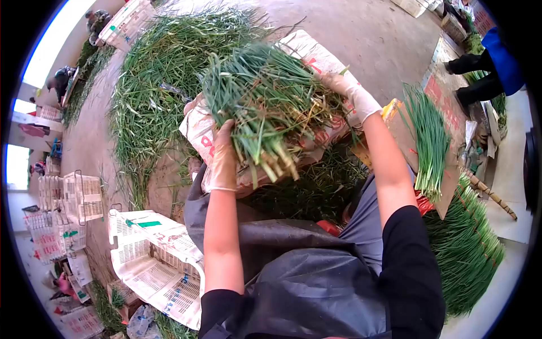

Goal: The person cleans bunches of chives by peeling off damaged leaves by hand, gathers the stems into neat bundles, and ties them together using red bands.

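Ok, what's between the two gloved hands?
In the head view, a bunch of long green stalks fills the stretch from the left hand to the right hand, over a white sack.

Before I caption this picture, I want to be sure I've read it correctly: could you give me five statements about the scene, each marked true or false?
1. The left hand and the right hand are both gloved. True.
2. The left hand is on the white crate. False: it is at the loose green stalks above the white sack.
3. The neat green bundle lies apart from both hands. True.
4. The person at upper right wears a red top. False: it is blue.
5. A white crate is at the person's lower left. True.
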Tool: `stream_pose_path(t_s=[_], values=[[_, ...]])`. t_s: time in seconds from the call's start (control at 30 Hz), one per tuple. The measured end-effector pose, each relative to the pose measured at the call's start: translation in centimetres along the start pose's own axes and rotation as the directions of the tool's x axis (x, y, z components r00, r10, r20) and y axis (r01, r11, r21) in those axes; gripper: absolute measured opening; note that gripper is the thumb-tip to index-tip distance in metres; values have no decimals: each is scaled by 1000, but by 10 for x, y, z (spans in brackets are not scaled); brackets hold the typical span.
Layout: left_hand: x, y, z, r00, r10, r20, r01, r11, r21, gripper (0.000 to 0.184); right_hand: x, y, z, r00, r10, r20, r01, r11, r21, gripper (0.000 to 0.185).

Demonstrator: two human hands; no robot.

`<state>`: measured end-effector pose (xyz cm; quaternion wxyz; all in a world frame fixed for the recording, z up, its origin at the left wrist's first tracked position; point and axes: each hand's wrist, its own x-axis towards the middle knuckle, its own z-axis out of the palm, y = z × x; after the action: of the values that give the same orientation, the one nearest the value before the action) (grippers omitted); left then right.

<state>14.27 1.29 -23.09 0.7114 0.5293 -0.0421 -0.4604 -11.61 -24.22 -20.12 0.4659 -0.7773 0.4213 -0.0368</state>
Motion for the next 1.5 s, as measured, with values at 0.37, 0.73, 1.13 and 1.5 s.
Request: stream_pose_path(t_s=[0.37,0.73,1.13,1.5], values=[[-17,15,11,917,399,-9,-272,641,718,100,-35,-37,14,929,130,347,-251,909,332,67],[11,-6,41,837,485,254,-347,111,931,84,-27,-41,-5,991,52,127,-81,967,243,50],[-23,-25,140,473,95,876,-789,-397,470,51,2,13,-1,966,-220,-138,251,930,268,52],[-13,-60,127,620,-105,777,-713,-488,503,51,-90,-91,-103,988,-97,-117,127,949,290,47]])
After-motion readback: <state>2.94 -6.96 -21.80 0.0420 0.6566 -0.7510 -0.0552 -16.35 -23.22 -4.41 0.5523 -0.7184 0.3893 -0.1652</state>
